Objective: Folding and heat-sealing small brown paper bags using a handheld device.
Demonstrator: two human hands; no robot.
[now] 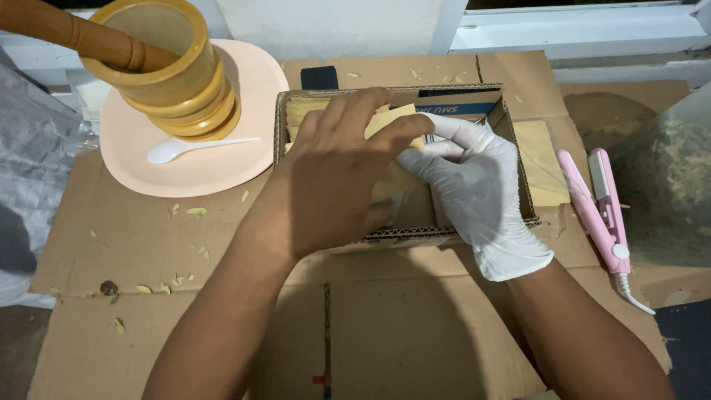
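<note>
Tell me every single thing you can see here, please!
Cardboard sheet: one, brown, flat under everything.
Small cardboard box: one, brown, open, in the middle.
Yellow paper packets: several, pale yellow, in the box; one more lies right of the box.
Plate: one, peach, upper left.
Wooden mortar: one, yellow-brown, on the plate.
Pestle: one, brown, leaning in the mortar.
Plastic spoon: one, white, on the plate.
Mini hair iron: one, pink, right side.
Dried leaf bits: many, green, scattered on the cardboard.
Bag of leaves: one, clear, far right.
Left hand: bare, pinching a packet.
Right hand: white glove, fingers in the box.
</note>
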